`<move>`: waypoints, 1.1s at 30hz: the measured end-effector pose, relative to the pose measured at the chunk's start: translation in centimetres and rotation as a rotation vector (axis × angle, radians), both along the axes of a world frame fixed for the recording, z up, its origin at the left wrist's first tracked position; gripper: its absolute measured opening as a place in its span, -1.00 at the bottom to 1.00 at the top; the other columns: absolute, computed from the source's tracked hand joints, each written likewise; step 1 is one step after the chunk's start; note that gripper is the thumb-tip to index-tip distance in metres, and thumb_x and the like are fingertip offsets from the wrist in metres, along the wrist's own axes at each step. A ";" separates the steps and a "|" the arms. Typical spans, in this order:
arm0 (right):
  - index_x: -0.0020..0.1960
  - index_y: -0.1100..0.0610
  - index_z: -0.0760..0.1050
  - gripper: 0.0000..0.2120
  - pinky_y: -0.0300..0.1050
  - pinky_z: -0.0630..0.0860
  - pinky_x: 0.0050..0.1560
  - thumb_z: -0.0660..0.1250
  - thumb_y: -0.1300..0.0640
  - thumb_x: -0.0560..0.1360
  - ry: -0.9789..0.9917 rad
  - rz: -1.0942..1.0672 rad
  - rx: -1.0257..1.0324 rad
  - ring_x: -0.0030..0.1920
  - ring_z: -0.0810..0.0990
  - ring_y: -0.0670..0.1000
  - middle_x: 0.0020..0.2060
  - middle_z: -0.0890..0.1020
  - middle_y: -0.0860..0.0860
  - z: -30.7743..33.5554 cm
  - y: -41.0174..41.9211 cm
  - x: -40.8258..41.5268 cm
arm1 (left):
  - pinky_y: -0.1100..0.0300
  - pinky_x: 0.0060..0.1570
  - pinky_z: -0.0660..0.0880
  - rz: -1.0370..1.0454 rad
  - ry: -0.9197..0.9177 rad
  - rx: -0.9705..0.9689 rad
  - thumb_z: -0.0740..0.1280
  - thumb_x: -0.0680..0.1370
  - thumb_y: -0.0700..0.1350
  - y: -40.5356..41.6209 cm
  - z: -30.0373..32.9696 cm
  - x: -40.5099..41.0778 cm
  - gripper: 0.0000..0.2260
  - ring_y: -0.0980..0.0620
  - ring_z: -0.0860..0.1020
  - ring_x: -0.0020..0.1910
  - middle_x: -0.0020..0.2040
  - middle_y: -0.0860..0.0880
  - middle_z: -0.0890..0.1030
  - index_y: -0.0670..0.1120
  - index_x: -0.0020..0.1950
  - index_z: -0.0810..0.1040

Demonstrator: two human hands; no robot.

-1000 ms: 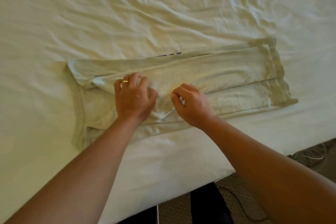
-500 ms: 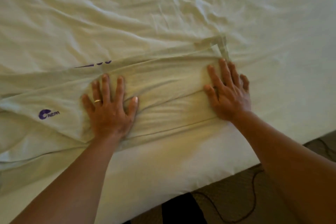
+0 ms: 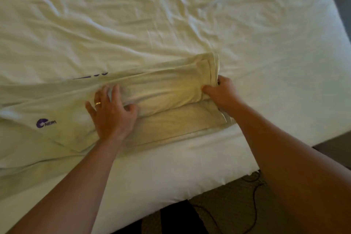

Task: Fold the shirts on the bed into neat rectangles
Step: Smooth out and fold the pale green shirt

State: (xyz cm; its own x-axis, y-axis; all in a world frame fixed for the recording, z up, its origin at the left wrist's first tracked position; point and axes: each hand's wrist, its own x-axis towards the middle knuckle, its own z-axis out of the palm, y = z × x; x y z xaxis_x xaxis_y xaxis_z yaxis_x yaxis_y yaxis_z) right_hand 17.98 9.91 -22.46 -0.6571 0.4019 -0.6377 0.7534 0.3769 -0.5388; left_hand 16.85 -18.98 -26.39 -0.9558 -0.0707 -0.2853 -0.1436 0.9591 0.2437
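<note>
The pale shirt [image 3: 161,89] lay in a long folded band near the bed's [image 3: 171,167] front edge. The right hand [image 3: 222,92] gripped its layered end; the left hand [image 3: 112,112] pinched a fold mid-length, fingers partly spread, a ring [image 3: 98,103] showing. The soft cloth bore a purple logo [image 3: 45,123]. The sheet was creased; a dark cable [image 3: 252,207] crossed the carpet [image 3: 233,209].

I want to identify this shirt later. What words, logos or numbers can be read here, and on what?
"NEPA", beside a purple C-shaped logo, on the shirt.
Purple print at the shirt's far fold: mostly hidden, unreadable.
The ring on the left hand: no marking visible.
Nothing else bears text.
</note>
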 end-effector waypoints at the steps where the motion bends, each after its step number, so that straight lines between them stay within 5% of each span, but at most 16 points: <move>1: 0.03 0.02 0.53 -0.86 0.09 0.63 0.02 0.35 0.08 0.47 0.014 0.078 0.056 -0.03 0.64 0.11 -0.09 0.65 -0.02 0.5 -0.7 -0.1 | -0.21 0.41 0.28 0.026 0.070 0.087 0.30 0.45 0.05 0.7 0.5 -0.2 -0.46 -0.23 0.40 0.37 0.39 -0.18 0.45 -0.07 0.41 0.47; 3: 0.15 0.03 0.45 -0.75 0.15 0.59 0.02 0.25 0.08 0.48 0.036 0.211 0.126 -0.03 0.61 0.14 -0.05 0.63 0.01 2.2 -3.0 -0.2 | -0.01 0.10 0.50 0.138 0.072 0.414 0.29 0.41 0.02 2.2 2.1 -0.7 -0.62 -0.15 0.55 0.05 0.09 -0.09 0.60 -0.07 0.18 0.60; 6: 0.09 0.04 0.31 -0.84 0.06 0.52 -0.20 0.19 0.18 0.53 0.137 0.379 0.233 -0.16 0.57 0.16 -0.13 0.59 0.05 4.8 -8.4 -0.2 | 0.15 -0.21 0.49 0.456 -0.298 0.996 0.29 0.56 -0.04 2.5 4.2 -1.5 -0.83 -0.07 0.56 -0.21 -0.17 -0.07 0.65 -0.08 -0.06 0.64; 9: 0.15 0.03 0.29 -0.80 -0.04 0.45 -0.27 0.24 0.17 0.57 0.254 0.490 0.105 -0.13 0.59 0.11 -0.07 0.59 0.03 6.6 -15.3 -0.1 | 0.04 -0.09 0.48 0.674 -0.691 1.310 0.12 0.63 0.23 -0.9 5.2 -1.9 -0.53 -0.14 0.61 -0.15 -0.05 -0.13 0.69 -0.10 0.07 0.64; 12: 0.35 0.00 0.43 -0.60 -0.17 0.56 -0.12 0.30 -0.15 0.59 0.145 0.404 -0.314 0.02 0.63 -0.06 0.11 0.64 -0.03 6.2 -19.5 -0.3 | -0.08 0.19 0.50 0.777 -0.749 1.598 0.06 0.52 0.47 -5.3 4.9 -1.6 -0.23 -0.19 0.62 0.20 0.24 -0.19 0.64 -0.12 0.32 0.60; 15: 0.16 0.05 0.61 -0.69 -0.03 0.57 0.06 0.27 -0.13 0.62 0.320 0.271 -0.124 0.04 0.62 -0.07 0.05 0.67 -0.06 3.7 -19.6 0.3 | 0.01 0.10 0.61 0.744 -0.699 1.484 0.21 0.56 0.34 -8.1 4.0 -1.8 -0.38 -0.13 0.64 0.20 0.25 -0.17 0.65 -0.09 0.38 0.58; 17: 0.28 0.06 0.55 -0.69 0.03 0.45 0.28 0.24 -0.05 0.64 0.401 0.269 0.178 0.26 0.49 0.03 0.28 0.57 -0.01 1.3 -18.3 0.9 | 0.01 0.00 0.63 0.700 -0.738 1.358 0.37 0.55 0.09 -8.9 3.3 -2.0 -0.56 -0.14 0.69 0.08 0.17 -0.19 0.68 -0.13 0.34 0.61; 20: 0.56 -0.06 0.24 -0.52 0.12 0.21 0.50 0.12 -0.13 0.67 0.217 0.405 0.277 0.52 0.19 0.13 0.58 0.22 0.01 -1.1 -17.0 1.8 | -0.17 0.19 0.56 0.682 -0.731 1.247 0.39 0.58 -0.11 -10.1 2.7 -2.5 -0.71 -0.22 0.66 0.16 0.16 -0.20 0.69 -0.13 0.29 0.64; 23: 0.62 -0.21 -0.06 -0.41 0.16 0.01 0.54 -0.01 -0.30 0.64 0.106 0.554 0.278 0.60 -0.02 0.07 0.64 -0.03 -0.04 -1.5 -18.5 2.5 | -0.24 0.27 0.50 0.634 -0.690 1.290 0.36 0.61 -0.17 -12.2 4.0 -3.2 -0.75 -0.21 0.63 0.22 0.19 -0.16 0.68 -0.11 0.28 0.64; 30: 0.58 -0.30 -0.24 -0.30 0.24 -0.11 0.55 -0.20 -0.48 0.51 0.263 0.730 0.356 0.61 -0.24 0.09 0.62 -0.25 -0.06 0.8 -30.0 1.7 | -0.10 -0.14 0.67 0.643 -0.530 1.514 0.34 0.47 -0.08 -24.1 10.9 -3.5 -0.73 -0.14 0.71 0.01 0.06 -0.14 0.72 -0.05 0.10 0.74; 33: 0.57 -0.32 -0.29 -0.29 0.29 -0.23 0.53 -0.19 -0.51 0.50 0.243 0.840 0.397 0.59 -0.35 0.14 0.59 -0.35 -0.06 0.1 -33.9 1.0 | 0.01 -0.22 0.67 0.659 -0.567 1.568 0.51 0.35 0.09 -30.8 10.6 -2.4 -0.71 -0.08 0.73 -0.04 0.02 -0.10 0.74 0.01 0.00 0.78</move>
